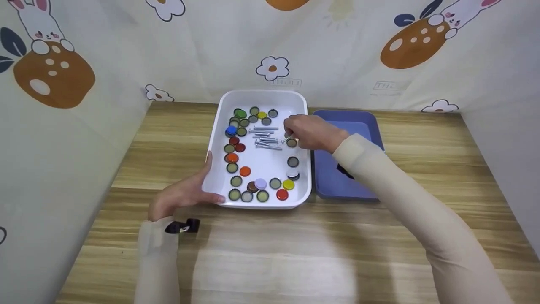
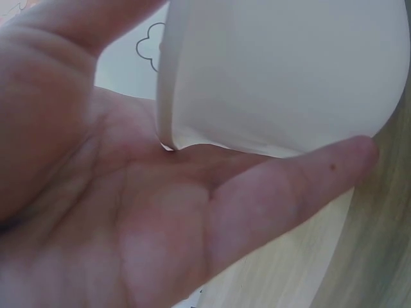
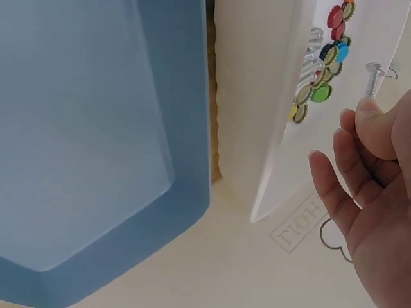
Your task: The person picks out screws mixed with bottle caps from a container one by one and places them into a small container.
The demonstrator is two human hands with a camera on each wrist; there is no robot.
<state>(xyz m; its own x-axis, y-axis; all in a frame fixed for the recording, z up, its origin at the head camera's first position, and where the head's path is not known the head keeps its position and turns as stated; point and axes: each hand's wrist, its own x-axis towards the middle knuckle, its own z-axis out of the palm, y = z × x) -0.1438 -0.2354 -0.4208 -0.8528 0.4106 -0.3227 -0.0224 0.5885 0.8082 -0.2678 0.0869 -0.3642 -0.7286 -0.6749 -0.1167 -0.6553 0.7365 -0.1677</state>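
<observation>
My right hand [image 1: 314, 131] is over the right side of a white tray [image 1: 308, 169], pinching a silver screw [image 3: 373, 80] between thumb and fingertip. The screw's round head points away from the fingers, and the other fingers are loosely bent. Several more silver screws [image 1: 266, 140] lie in a cluster in the tray's middle. Around them are scattered bottle caps [image 1: 245, 171], some coloured side up, others showing their inside. At the tray's near left corner, my left hand [image 1: 185, 194] spreads against the outer wall. A straight finger lies along that wall in the left wrist view.
A blue tray [image 1: 346, 197] stands close to the right of the white one, partly covered by my right forearm. Both are on a wooden table [image 1: 270, 253]. Behind hangs a pale curtain [image 1: 228, 50] with rabbit and flower prints.
</observation>
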